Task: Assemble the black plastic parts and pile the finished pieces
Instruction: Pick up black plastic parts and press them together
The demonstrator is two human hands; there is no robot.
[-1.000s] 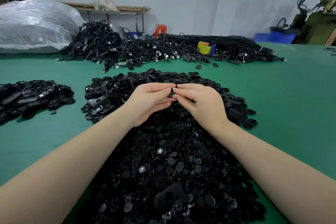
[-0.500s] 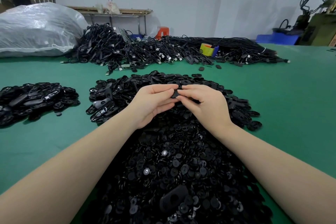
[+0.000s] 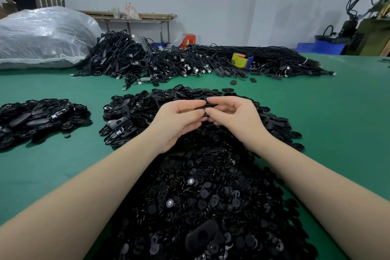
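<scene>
My left hand [image 3: 179, 120] and my right hand [image 3: 234, 118] meet above the middle of the table, and together they pinch one small black plastic part [image 3: 207, 105] between fingertips and thumbs. Most of that part is hidden by my fingers. Under my wrists lies a big heap of small round black pieces [image 3: 202, 196]. Beyond it spreads a heap of longer oval black shells [image 3: 135, 112]. A separate pile of black pieces [image 3: 40, 118] sits at the left on the green table [image 3: 327, 116].
A tangle of black cables with plugs [image 3: 168, 63] runs across the back of the table, with a yellow tape roll [image 3: 239, 59] in it. A large clear plastic sack [image 3: 40, 38] lies at the back left. Machinery stands at the far right.
Both hands have stayed joined on the small part and lifted slightly; my fingers shifted around it. The view has tilted a little.
</scene>
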